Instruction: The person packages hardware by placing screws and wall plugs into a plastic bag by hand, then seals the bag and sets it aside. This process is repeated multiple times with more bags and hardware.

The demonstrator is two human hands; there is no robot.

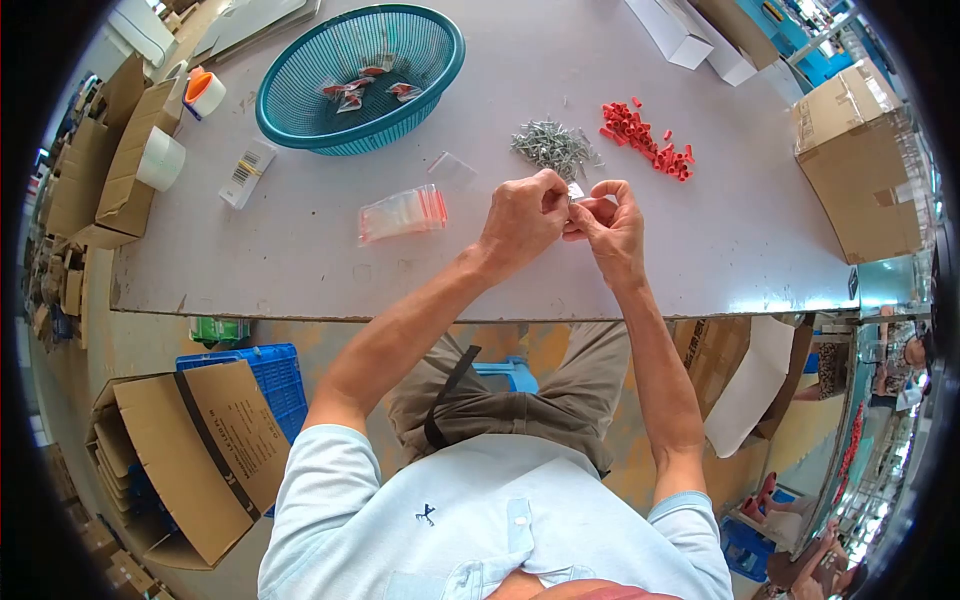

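Observation:
My left hand (523, 215) and my right hand (612, 228) meet over the table, fingers pinched together around a small clear plastic bag (575, 190), mostly hidden by the fingers. Just beyond them lies a heap of grey metal screws (552, 147). Red plastic caps (650, 142) are scattered to the right of the heap. Left of my left hand rests a stack of clear zip bags (403, 215) with red edges. A single clear bag (453, 168) lies flat behind the stack. Several filled bags (352, 92) with red pieces sit inside a teal plastic basket (290, 125).
Tape rolls (161, 160) and a labelled white packet (246, 174) lie at the table's left, beside an open carton (120, 160). A cardboard box (865, 190) stands at the right edge. Long white boxes (675, 35) lie at the back. Below left are a carton (215, 450) and a blue crate (275, 375).

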